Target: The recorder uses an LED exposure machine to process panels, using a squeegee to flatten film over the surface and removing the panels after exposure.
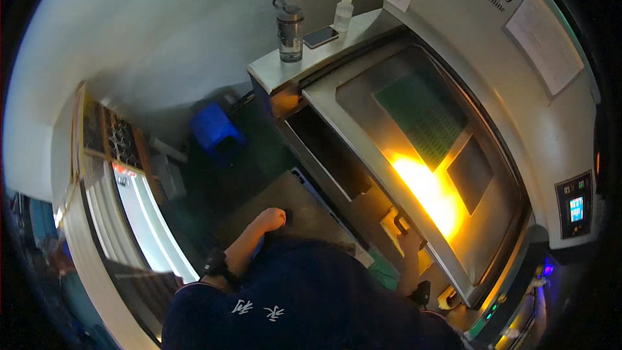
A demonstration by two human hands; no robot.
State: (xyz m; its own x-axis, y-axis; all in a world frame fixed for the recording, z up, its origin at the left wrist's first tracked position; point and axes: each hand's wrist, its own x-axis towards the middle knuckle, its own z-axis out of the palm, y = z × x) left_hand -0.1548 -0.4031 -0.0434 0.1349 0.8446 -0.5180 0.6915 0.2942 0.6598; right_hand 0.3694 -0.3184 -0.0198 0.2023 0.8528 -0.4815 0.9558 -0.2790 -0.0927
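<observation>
My right hand [409, 244] is closed round the black handle [399, 223] on the near edge of a metal-framed glass lid [346, 142]. Through the lid show a green panel [421, 113] with rows of fine marks and a smaller dark rectangular panel [471, 172]. A bright yellow glow covers part of the glass between the two. My left hand [272, 218] is a closed fist above a brown board [249, 210]. Against its fingers sits a small dark round thing [289, 218]; I cannot make out what it is.
On a ledge at the back stand a water bottle [290, 35], a phone [321, 37] and a white squeeze bottle [343, 14]. A blue stool [215, 131] is on the floor. Left, a rack holds a lit white panel [149, 210]. A control screen [576, 209] glows at right.
</observation>
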